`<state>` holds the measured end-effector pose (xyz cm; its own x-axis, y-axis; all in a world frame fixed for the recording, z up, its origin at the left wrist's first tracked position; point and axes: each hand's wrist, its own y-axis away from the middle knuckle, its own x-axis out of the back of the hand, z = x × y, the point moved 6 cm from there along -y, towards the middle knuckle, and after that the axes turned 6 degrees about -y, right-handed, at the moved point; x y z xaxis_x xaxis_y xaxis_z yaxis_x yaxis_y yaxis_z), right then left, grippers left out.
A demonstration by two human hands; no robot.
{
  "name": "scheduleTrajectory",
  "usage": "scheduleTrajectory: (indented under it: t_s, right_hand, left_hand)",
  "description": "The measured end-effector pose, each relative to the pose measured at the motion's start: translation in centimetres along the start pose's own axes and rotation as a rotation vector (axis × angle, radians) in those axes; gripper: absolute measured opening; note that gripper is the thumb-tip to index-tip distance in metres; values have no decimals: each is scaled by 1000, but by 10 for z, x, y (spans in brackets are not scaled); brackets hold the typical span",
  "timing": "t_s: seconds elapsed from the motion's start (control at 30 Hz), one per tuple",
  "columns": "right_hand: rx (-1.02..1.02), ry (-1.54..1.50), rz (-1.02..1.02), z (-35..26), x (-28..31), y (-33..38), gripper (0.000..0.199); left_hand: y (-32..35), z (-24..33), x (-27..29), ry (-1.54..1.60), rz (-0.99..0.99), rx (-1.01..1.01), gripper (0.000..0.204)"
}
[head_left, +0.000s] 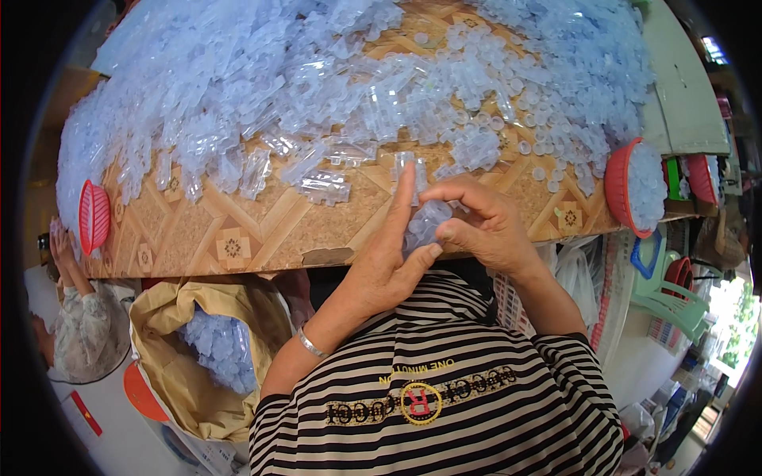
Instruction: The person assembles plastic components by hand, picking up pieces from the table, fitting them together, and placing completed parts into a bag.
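Observation:
Just over the table's near edge, a small bunch of clear bluish plastic pieces (429,224) sits between my two hands. My left hand (382,266) grips it from the left, thumb against the bunch and fingers stretched forward. From the right, my right hand (490,230) has thumb and fingers curled round the same bunch. A clear plastic part (405,161) lies just beyond my left fingertips. Other ribbed clear parts (325,187) rest flat to the left of it. The exact shape of the held pieces is partly hidden by my fingers.
A large heap of clear plastic parts (230,71) covers the far side of the patterned table (294,230). Small clear round caps (548,143) lie at right. Red baskets stand at the right (619,186) and left (94,216) edges. A lined brown sack (159,317) holds more pieces. Another person's hand (62,244) is at far left.

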<state>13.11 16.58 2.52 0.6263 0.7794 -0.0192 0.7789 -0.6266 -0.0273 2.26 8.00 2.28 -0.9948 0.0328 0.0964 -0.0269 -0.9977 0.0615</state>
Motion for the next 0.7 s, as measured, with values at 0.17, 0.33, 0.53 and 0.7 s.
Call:
scheduleTrajectory:
  t_s: [0.17, 0.33, 0.53, 0.7]
  right_hand:
    - [-140, -306, 73, 12, 1, 7, 38]
    - [68, 182, 375, 3, 67, 3, 28]
    - [362, 1064, 409, 6, 108, -23, 24]
    - [117, 1233, 350, 15, 112, -35, 21]
  left_hand:
    - [5, -13, 3, 211, 228, 97, 67]
    - [7, -15, 12, -126, 204, 49, 40]
    - [3, -13, 8, -104, 206, 65, 36]
    - [4, -17, 13, -148, 218, 73, 37]
